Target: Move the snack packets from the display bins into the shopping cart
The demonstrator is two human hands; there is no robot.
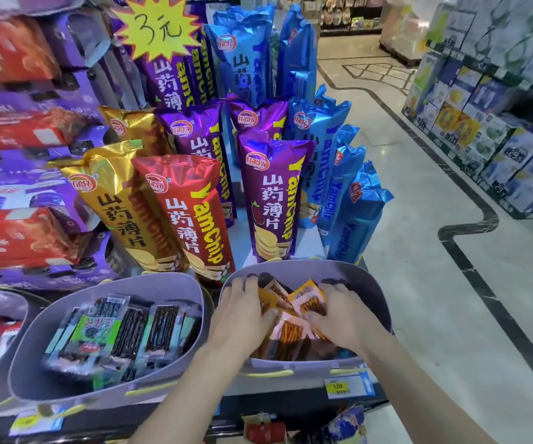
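Item, 8 o'clock: left bin (162,285), dark packets (114,328) inside, untouched. Item, 6 o'clock: right bin (366,283), orange snack packets (307,299) heaped within. My left hand (242,312) and right hand (343,312) each curl round that heap, clutching one bunch between them. Hazard: the slick, loose wrappers could slide out between my palms on lifting. The cart is not plainly visible.

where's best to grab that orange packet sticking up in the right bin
Pinch the orange packet by its raised top edge, coming from above. It leans up out of the pile in the right bin, so that flat edge is free while its lower part is tucked among other packets.
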